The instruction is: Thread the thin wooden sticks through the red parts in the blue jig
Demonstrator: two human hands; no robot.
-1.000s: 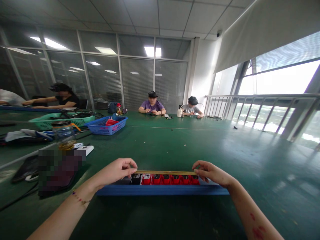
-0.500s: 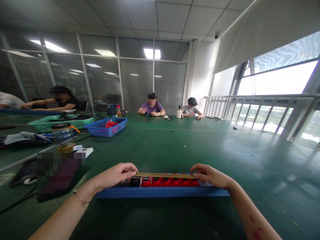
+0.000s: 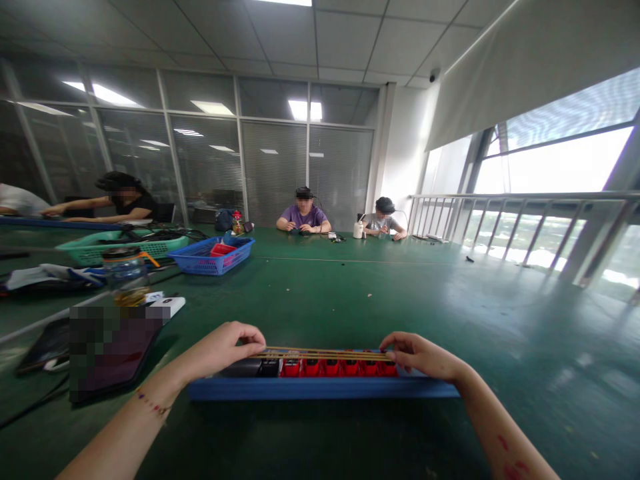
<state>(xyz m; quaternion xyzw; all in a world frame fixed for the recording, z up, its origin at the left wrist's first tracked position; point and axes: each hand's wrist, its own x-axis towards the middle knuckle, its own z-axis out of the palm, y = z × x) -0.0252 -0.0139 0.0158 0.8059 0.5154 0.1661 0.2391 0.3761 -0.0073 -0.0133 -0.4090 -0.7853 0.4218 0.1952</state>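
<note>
A broad green worktop [image 3: 325, 307] spreads across the middle and lower part of the frame. The largest thing near the hands is a long, straight-sided blue tray [image 3: 325, 389], lying lengthwise at lower centre. In the upper left half stand a turquoise-green plastic basket [image 3: 95, 254] full of dark items and, to its right, a smaller blue plastic basket [image 3: 213, 267] with a red piece inside.

The left hand [image 3: 233, 345] comes in over the tray's left part, thumb and fingertips pinched together on the near ends of several thin golden-brown sticks [image 3: 325, 358]. The right hand [image 3: 417, 353] closes in a similar narrow pinch on their other ends, right of centre. The sticks run almost level between the two hands, over the tray; their exact number is hard to count.

Beneath them, a row of small open red bins [image 3: 330, 369] sits side by side in the tray, with one small black bin [image 3: 270, 368] at the row's left end.

As far as can be judged, the row is in place, while the sticks are not yet released; whether they touch the bins cannot be told.
</note>
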